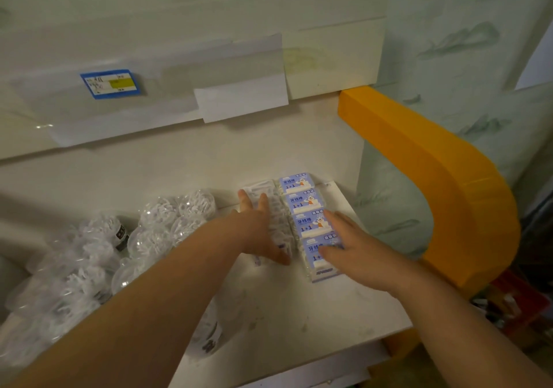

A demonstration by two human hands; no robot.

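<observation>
On a white shelf (299, 313) a row of blue-labelled floss-pick packs (300, 200) runs front to back at the right. Beside it on the left lies a row of clear packs (276, 208) showing no label. My left hand (260, 229) lies flat on the clear row, fingers straight, thumb at the near pack. My right hand (347, 247) rests on the nearest blue packs, fingers spread and fairly straight, covering part of their labels.
Several clear round tubs of cotton swabs (167, 223) crowd the shelf's left half. An orange curved shelf end (449, 184) rises at the right. A blue price tag (110, 83) hangs on the shelf edge above. Red goods (514, 307) sit lower right.
</observation>
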